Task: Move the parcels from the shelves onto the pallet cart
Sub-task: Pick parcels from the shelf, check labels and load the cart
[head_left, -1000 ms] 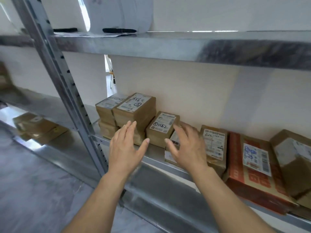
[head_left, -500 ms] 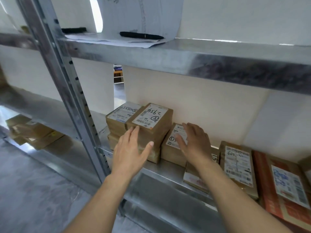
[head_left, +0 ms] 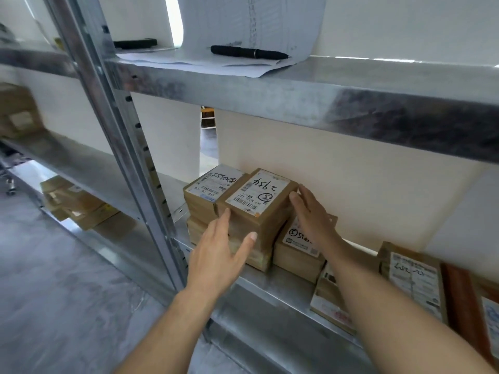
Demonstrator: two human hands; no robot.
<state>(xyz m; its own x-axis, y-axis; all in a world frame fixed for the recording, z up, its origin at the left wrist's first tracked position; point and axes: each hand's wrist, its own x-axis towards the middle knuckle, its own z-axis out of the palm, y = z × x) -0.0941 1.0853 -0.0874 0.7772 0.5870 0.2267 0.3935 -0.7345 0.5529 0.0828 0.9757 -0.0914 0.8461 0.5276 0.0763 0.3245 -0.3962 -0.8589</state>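
Small brown cardboard parcels with white labels sit on a metal shelf [head_left: 272,290]. The top parcel marked 2954 [head_left: 258,197] lies on a stack, beside a second stack topped by a parcel [head_left: 213,183]. My left hand [head_left: 218,252] touches the near left side of the 2954 stack with straight fingers. My right hand [head_left: 314,215] lies flat against its right side, above a lower parcel [head_left: 298,251]. The pallet cart is not in view.
More parcels [head_left: 414,278] lie to the right on the same shelf, one orange-red [head_left: 459,298]. A steel upright [head_left: 116,125] stands just left of the stacks. A pen [head_left: 248,53] and papers lie on the shelf above. Boxes [head_left: 78,203] sit lower left over grey floor.
Both hands have moved forward and closed in on the stack topped by the 2954 parcel; my right hand left the lower parcel and now touches the stack's right side.
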